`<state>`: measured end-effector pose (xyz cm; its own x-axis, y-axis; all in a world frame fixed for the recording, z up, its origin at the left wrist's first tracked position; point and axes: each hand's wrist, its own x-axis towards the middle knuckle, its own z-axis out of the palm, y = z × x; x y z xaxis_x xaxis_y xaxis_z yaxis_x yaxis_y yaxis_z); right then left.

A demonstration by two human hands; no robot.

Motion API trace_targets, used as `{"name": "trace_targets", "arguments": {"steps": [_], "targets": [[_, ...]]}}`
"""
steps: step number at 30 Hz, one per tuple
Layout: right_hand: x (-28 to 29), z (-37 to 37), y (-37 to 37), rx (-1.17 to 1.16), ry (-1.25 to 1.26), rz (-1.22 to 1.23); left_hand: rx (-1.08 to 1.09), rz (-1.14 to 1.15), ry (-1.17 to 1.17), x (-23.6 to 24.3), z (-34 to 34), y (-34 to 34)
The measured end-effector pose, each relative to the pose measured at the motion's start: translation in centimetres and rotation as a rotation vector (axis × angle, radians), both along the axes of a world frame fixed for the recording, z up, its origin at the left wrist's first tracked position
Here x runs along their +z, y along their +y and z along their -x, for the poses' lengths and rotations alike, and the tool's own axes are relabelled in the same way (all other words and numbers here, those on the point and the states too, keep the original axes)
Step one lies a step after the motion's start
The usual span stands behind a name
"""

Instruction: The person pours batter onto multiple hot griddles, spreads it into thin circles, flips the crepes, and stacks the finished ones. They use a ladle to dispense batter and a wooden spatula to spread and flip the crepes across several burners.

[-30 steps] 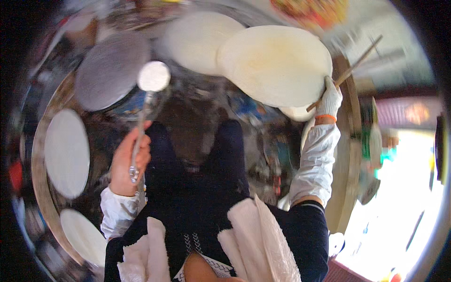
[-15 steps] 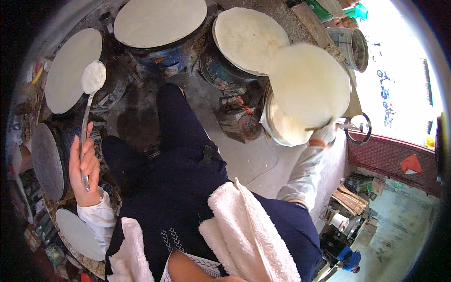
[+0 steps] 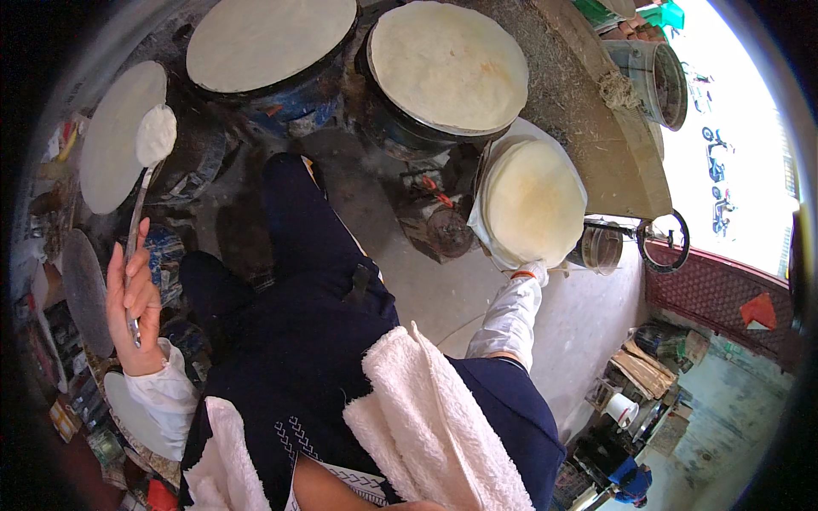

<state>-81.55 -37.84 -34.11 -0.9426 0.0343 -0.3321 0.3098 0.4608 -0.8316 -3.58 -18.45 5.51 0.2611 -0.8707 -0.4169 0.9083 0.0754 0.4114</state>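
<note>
My left hand (image 3: 136, 311) is closed round the handle of a long metal spoon (image 3: 141, 204), raised at the left. Its bowl carries a lump of pale, wet dough (image 3: 157, 136). My right hand (image 3: 533, 271), in a white covering, is at the near edge of a stack of thin round flatbreads (image 3: 532, 200) lying on a pale sheet. Its fingers are too small and covered to show clearly what they hold. Pale rounds of dough cover the left griddle (image 3: 111, 157), the far griddle (image 3: 271, 43) and the griddle beside the stack (image 3: 450, 66).
A bare dark griddle (image 3: 87, 289) stands at the left. Between the griddles and my legs is a small block with red bits (image 3: 439, 217). Beyond the stack are a brown board (image 3: 630, 183), a bucket (image 3: 649, 81) and a wheel rim (image 3: 665, 243). Another person (image 3: 630, 483) is at lower right.
The flatbread that was raised in my right hand now lies on the stack. That hand has moved left to the stack's near edge. My left hand still holds the spoon.
</note>
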Motion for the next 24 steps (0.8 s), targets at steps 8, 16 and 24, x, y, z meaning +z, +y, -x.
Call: {"name": "trace_targets", "arguments": {"steps": [8,16,24], "targets": [[6.3,-4.0,4.2,0.210,0.365,-0.173,0.002,0.022,0.049,-0.6,-0.8,0.4],[22.0,-40.3,-3.8,1.415,0.344,0.414,0.118,0.007,0.013,-0.3,-0.9,2.9],[28.9,-63.4,3.9,2.289,-0.334,0.524,0.381,-0.057,-0.011,-1.2,0.8,10.6]]}}
